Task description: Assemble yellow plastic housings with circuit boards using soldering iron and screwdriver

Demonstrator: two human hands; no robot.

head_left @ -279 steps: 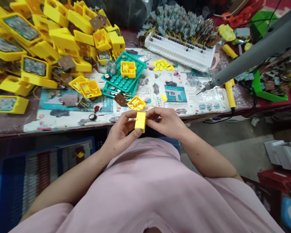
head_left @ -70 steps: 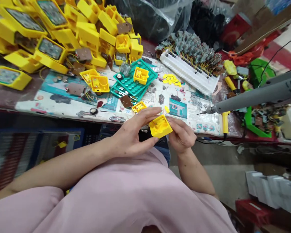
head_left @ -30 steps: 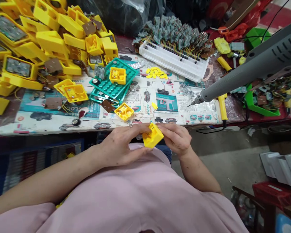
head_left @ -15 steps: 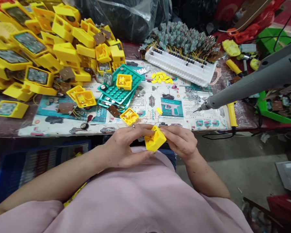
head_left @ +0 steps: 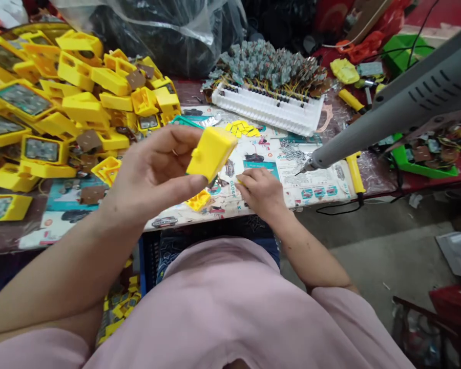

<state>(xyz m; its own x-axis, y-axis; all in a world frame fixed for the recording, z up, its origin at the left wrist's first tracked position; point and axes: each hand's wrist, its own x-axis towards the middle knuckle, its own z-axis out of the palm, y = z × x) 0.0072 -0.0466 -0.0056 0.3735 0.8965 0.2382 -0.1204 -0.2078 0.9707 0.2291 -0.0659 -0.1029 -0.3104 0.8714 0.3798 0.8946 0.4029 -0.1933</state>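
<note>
My left hand holds up a yellow plastic housing between thumb and fingers, above the table and close to the camera. A small round knob shows on its side. On the printed sheet, my right hand has its fingertips pressed around a small yellow piece, mostly hidden by the fingers. Another yellow part lies on the sheet below the held housing. Beyond both hands sits a cluster of small yellow pieces. The green tray is mostly hidden behind my left hand.
A big pile of yellow housings covers the left side. Circuit boards with wires stand behind a white ribbed rack. A grey electric screwdriver reaches in from the right, near a yellow-handled tool and a green bin.
My left hand has lifted the yellow housing up and to the left. My right hand has let go of it and moved forward onto the sheet, at a small yellow piece. The view has shifted.
</note>
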